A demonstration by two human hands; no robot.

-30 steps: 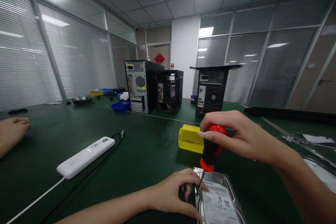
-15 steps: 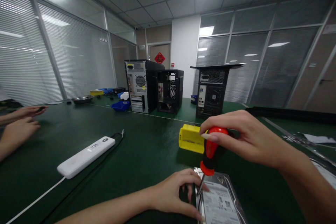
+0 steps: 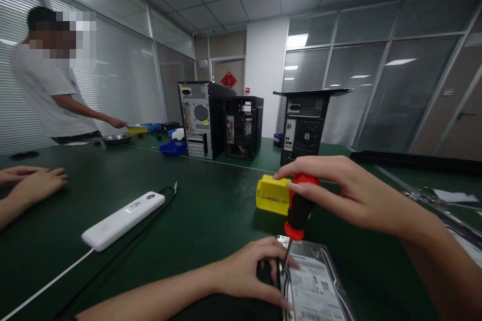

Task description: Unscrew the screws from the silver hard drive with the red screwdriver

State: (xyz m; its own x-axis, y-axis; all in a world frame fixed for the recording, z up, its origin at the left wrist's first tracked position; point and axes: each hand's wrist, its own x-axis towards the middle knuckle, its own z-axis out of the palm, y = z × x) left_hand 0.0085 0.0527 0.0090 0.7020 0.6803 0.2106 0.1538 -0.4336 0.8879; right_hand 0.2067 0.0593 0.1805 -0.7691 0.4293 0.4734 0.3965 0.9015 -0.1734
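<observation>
One hard drive [image 3: 316, 286] lies label up on the green table [image 3: 211, 210], yellow bin [image 3: 269, 198] just beyond. Right hand [image 3: 348, 193] pinches the screwdriver [image 3: 300, 212] by its red-and-black handle, shaft slanting to the drive's left edge; left hand [image 3: 252, 271] rests there, thumb and fingers spread.

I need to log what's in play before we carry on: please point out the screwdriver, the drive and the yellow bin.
Screwdriver [image 3: 300, 210]: head view, on its handle.
Drive [image 3: 315, 288]: head view, on its label.
Yellow bin [image 3: 271, 204]: head view, on its near face.
</observation>
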